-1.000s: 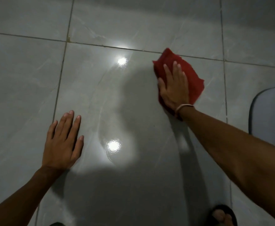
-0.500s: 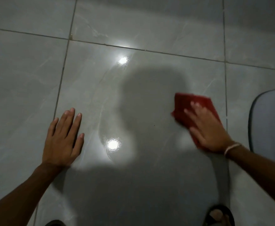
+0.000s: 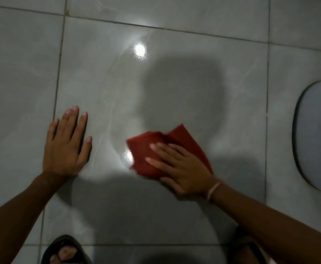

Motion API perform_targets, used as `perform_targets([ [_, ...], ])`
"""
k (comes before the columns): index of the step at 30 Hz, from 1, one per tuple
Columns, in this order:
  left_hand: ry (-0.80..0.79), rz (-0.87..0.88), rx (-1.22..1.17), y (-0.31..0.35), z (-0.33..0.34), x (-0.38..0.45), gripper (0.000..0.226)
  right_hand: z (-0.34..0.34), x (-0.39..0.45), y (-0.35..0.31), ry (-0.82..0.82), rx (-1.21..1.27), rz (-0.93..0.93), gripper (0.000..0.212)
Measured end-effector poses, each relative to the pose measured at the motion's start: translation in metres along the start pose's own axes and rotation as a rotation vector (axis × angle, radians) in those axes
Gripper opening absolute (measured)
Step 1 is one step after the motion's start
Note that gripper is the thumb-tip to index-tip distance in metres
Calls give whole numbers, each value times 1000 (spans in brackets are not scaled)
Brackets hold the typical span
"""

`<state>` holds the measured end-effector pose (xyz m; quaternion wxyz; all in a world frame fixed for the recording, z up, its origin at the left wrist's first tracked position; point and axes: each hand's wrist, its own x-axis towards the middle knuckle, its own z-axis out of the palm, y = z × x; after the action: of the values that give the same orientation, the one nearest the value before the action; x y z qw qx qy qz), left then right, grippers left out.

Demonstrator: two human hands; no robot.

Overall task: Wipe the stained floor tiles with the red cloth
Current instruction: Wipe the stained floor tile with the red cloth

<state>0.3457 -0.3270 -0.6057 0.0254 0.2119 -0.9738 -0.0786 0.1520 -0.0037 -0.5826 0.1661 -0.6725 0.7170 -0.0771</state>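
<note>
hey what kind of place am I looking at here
Probably an indoor tiled room in a home, though which room is unclear: glossy grey floor tiles mirroring ceiling lights, a rounded mat at the right, and a sandalled foot.

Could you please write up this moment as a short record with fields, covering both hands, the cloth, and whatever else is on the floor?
left hand: flat on the floor tile, fingers spread, holding nothing
right hand: palm down, pressing the red cloth to the tile
red cloth: crumpled, lying beside a bright light reflection
wristband: on the right wrist
mat: grey with a dark edge, at the far right
sandal: at the bottom edge
stains: none I can make out
</note>
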Motion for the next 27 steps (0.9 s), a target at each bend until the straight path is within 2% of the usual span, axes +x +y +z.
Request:
perform_targets([
  [2, 6, -3, 1, 0, -1, -1, 68, -16, -51, 48, -12, -49, 123, 62],
  [5, 20, -6, 12, 4, -1, 0, 68, -51, -64, 124, 74, -106, 463, 62],
  [8, 0, -2, 22, 2, -1, 0, 68, -75, 13, 163, 224, -61, 738, 64],
  [10, 1, 3, 25, 1, 0, 0, 68, -84, 88, 160, 285, -36, 830, 64],
  [12, 5, 7, 24, 0, 1, 0, 68, -81, 153, 129, 298, -47, 777, 65],
  [15, -2, 2, 17, 0, 1, 0, 69, -56, 179, 58, 289, -64, 453, 62],
  [18, 2, 5, 19, 0, 0, 1, 69, -22, 108, 20, 170, -79, 110, 60],
  [20, -9, 3, 15, 0, 0, 1, 70, -17, 39, 31, 69, -85, 41, 61],
  [22, -22, -8, 5, 1, -1, 1, 70, -26, -16, 67, 35, -129, 107, 62],
  [24, -21, -16, 3, 2, -1, 1, 70, -46, -39, 108, 53, -164, 306, 64],
  [27, -26, -22, 4, 2, -2, 2, 70, -77, 7, 152, 150, -109, 592, 66],
])
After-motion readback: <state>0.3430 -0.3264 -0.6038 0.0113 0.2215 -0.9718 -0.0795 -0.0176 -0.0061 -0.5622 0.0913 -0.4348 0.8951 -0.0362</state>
